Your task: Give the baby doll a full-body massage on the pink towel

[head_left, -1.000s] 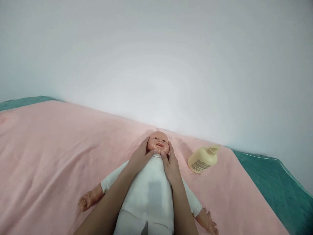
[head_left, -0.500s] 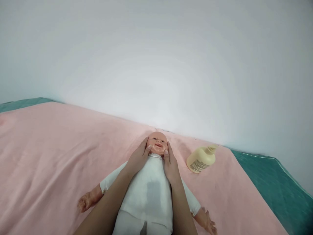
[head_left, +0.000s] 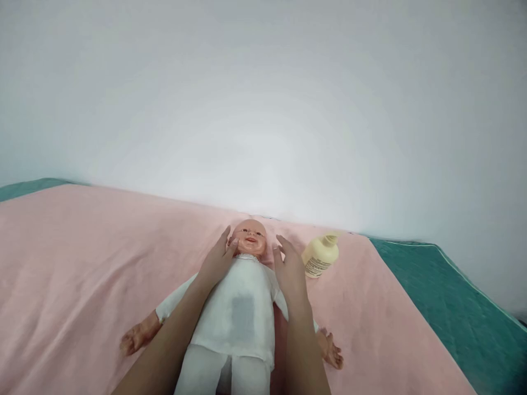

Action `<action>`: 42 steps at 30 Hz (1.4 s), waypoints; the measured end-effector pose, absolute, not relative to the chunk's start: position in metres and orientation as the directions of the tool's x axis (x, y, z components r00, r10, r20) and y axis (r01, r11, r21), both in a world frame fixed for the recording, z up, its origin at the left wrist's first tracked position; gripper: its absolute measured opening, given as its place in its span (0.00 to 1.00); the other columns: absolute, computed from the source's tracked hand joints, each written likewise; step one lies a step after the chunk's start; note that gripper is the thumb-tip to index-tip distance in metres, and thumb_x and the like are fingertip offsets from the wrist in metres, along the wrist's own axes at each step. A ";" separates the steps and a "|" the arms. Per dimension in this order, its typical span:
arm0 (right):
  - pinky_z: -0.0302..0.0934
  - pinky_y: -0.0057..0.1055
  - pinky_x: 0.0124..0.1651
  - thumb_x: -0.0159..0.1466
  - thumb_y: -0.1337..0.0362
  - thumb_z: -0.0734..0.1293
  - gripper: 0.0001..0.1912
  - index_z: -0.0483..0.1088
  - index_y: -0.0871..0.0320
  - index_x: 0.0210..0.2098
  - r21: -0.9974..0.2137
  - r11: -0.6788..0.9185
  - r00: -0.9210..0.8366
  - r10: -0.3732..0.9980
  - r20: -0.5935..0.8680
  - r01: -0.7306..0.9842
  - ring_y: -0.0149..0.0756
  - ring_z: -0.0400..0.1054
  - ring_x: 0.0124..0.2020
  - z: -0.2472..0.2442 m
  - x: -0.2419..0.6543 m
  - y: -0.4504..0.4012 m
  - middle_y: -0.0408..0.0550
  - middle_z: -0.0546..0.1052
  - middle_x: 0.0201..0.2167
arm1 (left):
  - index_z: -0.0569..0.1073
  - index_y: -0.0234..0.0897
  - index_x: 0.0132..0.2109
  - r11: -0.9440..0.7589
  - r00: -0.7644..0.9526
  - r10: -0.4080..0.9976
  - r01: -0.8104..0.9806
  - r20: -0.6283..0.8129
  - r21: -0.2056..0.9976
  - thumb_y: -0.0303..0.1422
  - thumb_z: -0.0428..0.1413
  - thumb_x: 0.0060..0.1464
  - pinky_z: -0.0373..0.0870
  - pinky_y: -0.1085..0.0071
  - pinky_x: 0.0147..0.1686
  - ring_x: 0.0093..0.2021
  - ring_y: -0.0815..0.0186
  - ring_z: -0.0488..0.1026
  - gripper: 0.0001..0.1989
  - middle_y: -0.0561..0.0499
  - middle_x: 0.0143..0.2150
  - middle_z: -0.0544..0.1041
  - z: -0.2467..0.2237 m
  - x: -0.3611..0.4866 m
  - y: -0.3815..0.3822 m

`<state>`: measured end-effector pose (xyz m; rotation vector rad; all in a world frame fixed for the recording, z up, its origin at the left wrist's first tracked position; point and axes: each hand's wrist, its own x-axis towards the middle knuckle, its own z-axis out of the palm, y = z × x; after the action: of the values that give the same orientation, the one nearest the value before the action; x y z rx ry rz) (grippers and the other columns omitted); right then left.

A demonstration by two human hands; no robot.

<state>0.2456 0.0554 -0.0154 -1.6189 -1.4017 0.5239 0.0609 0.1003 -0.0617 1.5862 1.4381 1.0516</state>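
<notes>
A baby doll (head_left: 234, 307) with a hard head and a white cloth body lies on its back, its arms spread out to both sides. My left hand (head_left: 216, 260) is beside the doll's head on the left, fingers stretched out, the thumb at or very near its cheek. On the other side, my right hand (head_left: 289, 269) is held apart from the head, its fingers extended and nothing in them. Just right of that hand stands a pale yellow pump bottle (head_left: 321, 256) with printed text, tilted in the view.
The doll and bottle rest on a pink cloth (head_left: 102, 247). Green fabric (head_left: 420, 285) shows from under it at the right and far left. A plain pale wall (head_left: 263, 109) rises behind the bedding.
Both hands have come off their hold around the doll's head, the right one moving clearly outward. The doll and bottle sit farther left in the view, as the camera has shifted.
</notes>
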 end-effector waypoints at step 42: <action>0.57 0.41 0.61 0.60 0.67 0.54 0.25 0.68 0.56 0.55 -0.828 0.325 0.490 0.685 0.539 0.457 0.39 0.60 0.61 0.004 0.325 0.034 0.51 0.67 0.59 | 0.71 0.37 0.36 -0.357 0.240 0.931 0.459 0.274 0.813 0.39 0.37 0.67 0.67 0.64 0.45 0.42 0.59 0.73 0.22 0.44 0.38 0.77 0.027 0.275 0.093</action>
<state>0.3250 0.0336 0.0043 -1.3069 -1.1324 0.2016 0.2751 0.0926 0.0268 1.9244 1.2678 1.0297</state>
